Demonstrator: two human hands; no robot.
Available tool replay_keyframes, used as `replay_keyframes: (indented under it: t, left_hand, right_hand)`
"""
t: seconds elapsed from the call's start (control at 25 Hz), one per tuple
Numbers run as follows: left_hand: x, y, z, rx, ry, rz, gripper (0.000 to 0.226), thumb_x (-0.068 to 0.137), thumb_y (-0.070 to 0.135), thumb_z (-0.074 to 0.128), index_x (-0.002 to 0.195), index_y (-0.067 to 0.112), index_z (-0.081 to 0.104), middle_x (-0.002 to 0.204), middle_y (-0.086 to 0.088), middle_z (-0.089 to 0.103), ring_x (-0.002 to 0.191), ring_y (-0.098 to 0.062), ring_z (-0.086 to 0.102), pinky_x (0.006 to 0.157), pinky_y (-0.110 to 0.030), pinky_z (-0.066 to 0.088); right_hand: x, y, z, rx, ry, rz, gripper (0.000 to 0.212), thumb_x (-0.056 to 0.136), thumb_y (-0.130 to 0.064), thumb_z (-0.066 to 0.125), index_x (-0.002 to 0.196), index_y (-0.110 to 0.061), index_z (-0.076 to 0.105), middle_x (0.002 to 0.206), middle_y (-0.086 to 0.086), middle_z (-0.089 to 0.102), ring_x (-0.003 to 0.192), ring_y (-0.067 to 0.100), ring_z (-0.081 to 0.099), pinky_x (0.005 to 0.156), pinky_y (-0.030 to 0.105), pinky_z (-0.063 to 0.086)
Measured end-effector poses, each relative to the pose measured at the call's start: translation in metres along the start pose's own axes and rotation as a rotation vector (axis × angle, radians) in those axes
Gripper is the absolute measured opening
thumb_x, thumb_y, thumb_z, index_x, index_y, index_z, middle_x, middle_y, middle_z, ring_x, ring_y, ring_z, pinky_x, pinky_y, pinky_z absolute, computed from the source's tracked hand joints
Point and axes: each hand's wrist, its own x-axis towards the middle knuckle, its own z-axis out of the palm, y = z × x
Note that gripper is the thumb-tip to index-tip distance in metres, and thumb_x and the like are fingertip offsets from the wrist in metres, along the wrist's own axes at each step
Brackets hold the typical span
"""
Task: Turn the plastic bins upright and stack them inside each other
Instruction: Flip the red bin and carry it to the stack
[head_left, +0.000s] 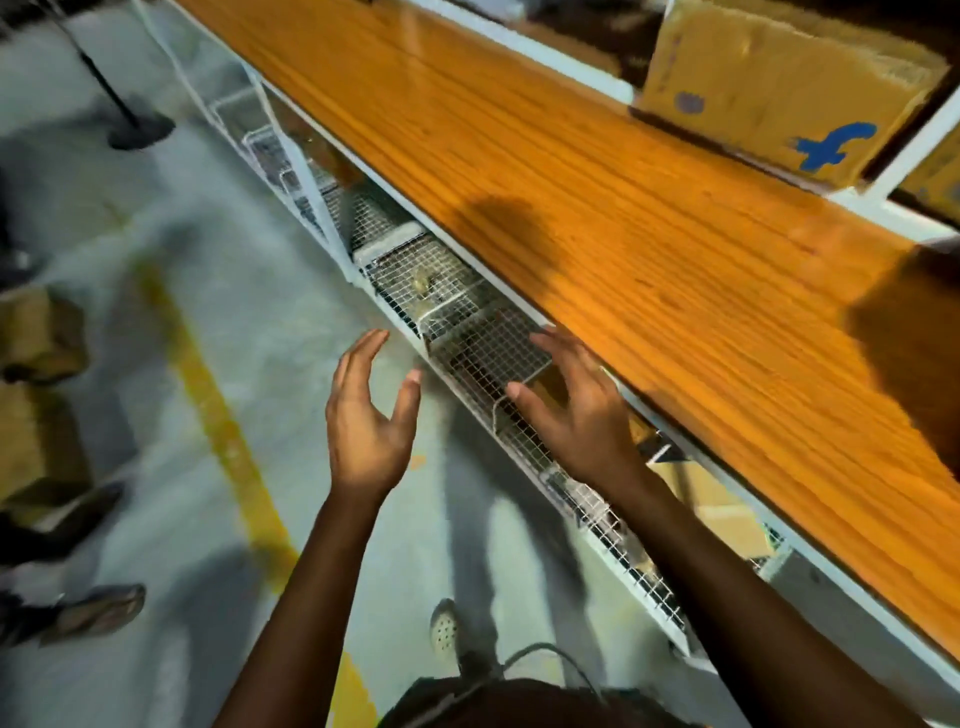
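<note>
wooden shelf (597, 218) (glossy) under cardboard box (769, 88)

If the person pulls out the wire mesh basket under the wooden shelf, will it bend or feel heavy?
Probably stiff: the wire mesh basket is a grid with a thicker rim wire. Likely light for its size, as its walls are mostly open gaps. It might snag when pulled, since it sits tight beside neighbouring baskets.
</note>
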Motion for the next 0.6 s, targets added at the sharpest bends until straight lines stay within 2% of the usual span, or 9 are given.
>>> replay_keyframes:
  t: [0.12, 0.28, 0.48, 0.6]
  left_hand:
    - [0.037, -0.053, -0.056, 0.046, 0.086, -0.044, 0.050, 0.089, 0.036, 0.056, 0.132, 0.011, 0.054, 0.137, -0.005, 0.056, 0.131, -0.020, 0.050, 0.106, -0.051, 0.042]
    - [0.088, -0.102, -0.089, 0.083, 0.112, -0.106, 0.051, 0.088, 0.037, 0.057, 0.132, 0.013, 0.053, 0.137, -0.004, 0.055, 0.131, -0.018, 0.050, 0.105, -0.049, 0.042]
    - [0.194, -0.155, -0.099, 0.189, 0.094, -0.110, 0.049, 0.088, 0.031, 0.059, 0.133, 0.014, 0.053, 0.138, -0.004, 0.055, 0.130, -0.019, 0.049, 0.108, -0.040, 0.040]
    - [0.279, -0.196, -0.106, 0.244, 0.101, -0.112, 0.049, 0.088, 0.032, 0.059, 0.133, 0.014, 0.053, 0.137, -0.004, 0.055, 0.129, -0.021, 0.050, 0.106, -0.042, 0.042]
  right_hand:
    - [0.047, -0.035, 0.068, 0.035, -0.112, -0.056, 0.059, 0.088, -0.043, 0.065, 0.139, -0.013, 0.054, 0.147, 0.007, 0.050, 0.137, 0.017, 0.045, 0.110, 0.005, 0.021]
    - [0.103, -0.058, 0.129, 0.012, -0.187, -0.068, 0.066, 0.088, -0.058, 0.053, 0.142, -0.020, 0.050, 0.153, 0.003, 0.043, 0.141, 0.019, 0.040, 0.113, 0.034, 0.034]
    - [0.209, -0.067, 0.211, 0.031, -0.273, -0.058, 0.067, 0.088, -0.060, 0.051, 0.144, -0.024, 0.045, 0.157, 0.002, 0.037, 0.143, 0.020, 0.036, 0.111, 0.041, 0.034]
    - [0.300, -0.071, 0.261, 0.089, -0.265, -0.123, 0.066, 0.089, -0.056, 0.054, 0.143, -0.019, 0.048, 0.156, 0.005, 0.040, 0.143, 0.021, 0.037, 0.114, 0.042, 0.036]
